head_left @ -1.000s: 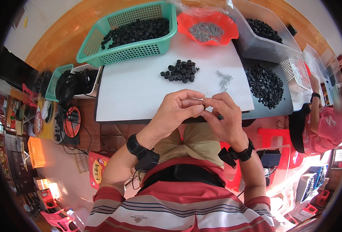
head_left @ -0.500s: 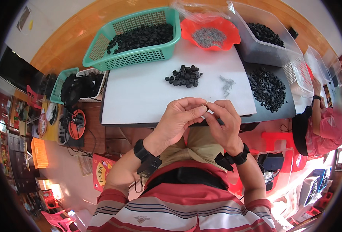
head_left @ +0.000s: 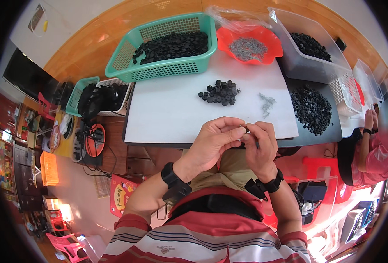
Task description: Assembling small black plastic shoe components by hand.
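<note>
My left hand (head_left: 216,141) and my right hand (head_left: 262,148) meet at their fingertips just over the near edge of the white board (head_left: 159,118). Pinched between both hands is a small dark part (head_left: 247,129), mostly covered by the fingers; its exact kind is not clear. Beyond my hands lies a heap of small black round knob-like parts (head_left: 220,93). To its right is a little pile of thin grey metal pieces (head_left: 267,104), too small to name exactly.
At the back stand a green basket (head_left: 167,69) of black parts, a red wavy-rimmed bowl (head_left: 276,46) of grey pieces and a clear bin (head_left: 305,69). More black parts (head_left: 312,107) lie on the right. Another person (head_left: 373,153) sits at far right.
The whole view has shifted, so the table and things appear slightly right and lower. My fingers have moved a little around the small part, which both hands still hold.
</note>
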{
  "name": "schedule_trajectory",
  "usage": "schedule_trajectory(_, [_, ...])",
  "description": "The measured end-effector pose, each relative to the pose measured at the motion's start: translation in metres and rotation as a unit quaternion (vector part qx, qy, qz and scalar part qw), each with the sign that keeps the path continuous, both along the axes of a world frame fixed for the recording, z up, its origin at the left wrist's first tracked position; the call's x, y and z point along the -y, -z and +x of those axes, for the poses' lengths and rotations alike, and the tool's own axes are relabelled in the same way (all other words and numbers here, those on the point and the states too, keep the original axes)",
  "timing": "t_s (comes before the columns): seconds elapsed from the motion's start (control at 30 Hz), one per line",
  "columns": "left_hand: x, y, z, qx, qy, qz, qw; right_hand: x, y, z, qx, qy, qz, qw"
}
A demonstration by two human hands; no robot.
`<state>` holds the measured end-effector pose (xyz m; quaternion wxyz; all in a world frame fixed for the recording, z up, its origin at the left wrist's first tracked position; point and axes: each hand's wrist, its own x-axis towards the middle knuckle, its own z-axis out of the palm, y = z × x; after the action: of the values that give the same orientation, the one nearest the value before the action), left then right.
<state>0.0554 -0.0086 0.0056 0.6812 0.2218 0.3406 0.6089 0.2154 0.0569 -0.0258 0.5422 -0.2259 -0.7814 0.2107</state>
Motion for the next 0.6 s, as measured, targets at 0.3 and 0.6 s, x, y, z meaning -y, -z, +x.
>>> schedule_trajectory(0.3, [-0.021,0.007,-0.047,-0.724,-0.266,0.149,0.618,0.002,0.004,0.005,-0.03,-0.026,-0.105,0.994])
schedule_trajectory(0.6, [-0.04,0.007,-0.069,-0.808,-0.17,0.136,0.548,0.002,0.002,0.01,-0.004,-0.022,-0.089,0.996])
